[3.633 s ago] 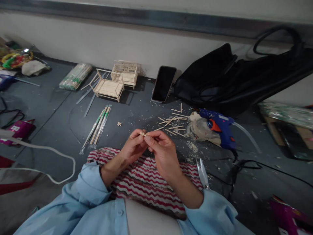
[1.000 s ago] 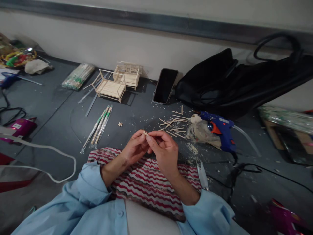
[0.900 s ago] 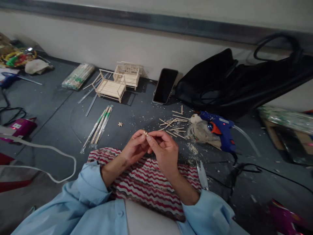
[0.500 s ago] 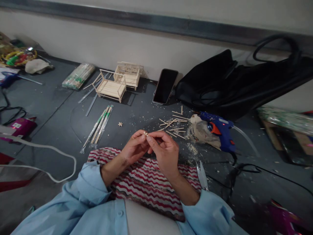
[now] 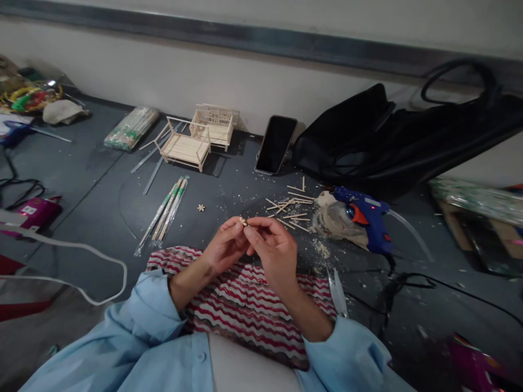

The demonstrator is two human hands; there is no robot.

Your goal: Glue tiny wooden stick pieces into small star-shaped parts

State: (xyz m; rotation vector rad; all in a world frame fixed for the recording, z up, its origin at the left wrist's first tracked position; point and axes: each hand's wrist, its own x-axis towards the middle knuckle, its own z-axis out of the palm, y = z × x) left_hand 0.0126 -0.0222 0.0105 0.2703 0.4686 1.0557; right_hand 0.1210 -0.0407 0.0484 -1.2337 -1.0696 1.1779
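Observation:
Between the fingertips of my left hand (image 5: 224, 245) and my right hand (image 5: 273, 247) is a small pale wooden flower-shaped piece (image 5: 244, 222), partly hidden by the fingers. Both hands are closed in a pinch on it, above the edge of a red-and-white wavy striped cloth (image 5: 241, 305). A similar flower-shaped piece (image 5: 201, 207) lies flat on the dark table, to the left beyond my hands. Short cut sticks (image 5: 292, 204) lie loosely scattered just past my right hand, among pale crumbs.
A blue glue gun (image 5: 370, 218) with a red light rests on a bundle at right. Scissors (image 5: 338, 294) lie by the cloth. Miniature stick furniture (image 5: 186, 148), wrapped chopsticks (image 5: 169, 212), a phone (image 5: 277, 144) and a black bag (image 5: 359, 136) stand farther back. A white cable (image 5: 93, 250) loops at left.
The flower-shaped piece has turned slightly between my fingertips, and my right fingers have shifted a little. Everything on the table stays where it was.

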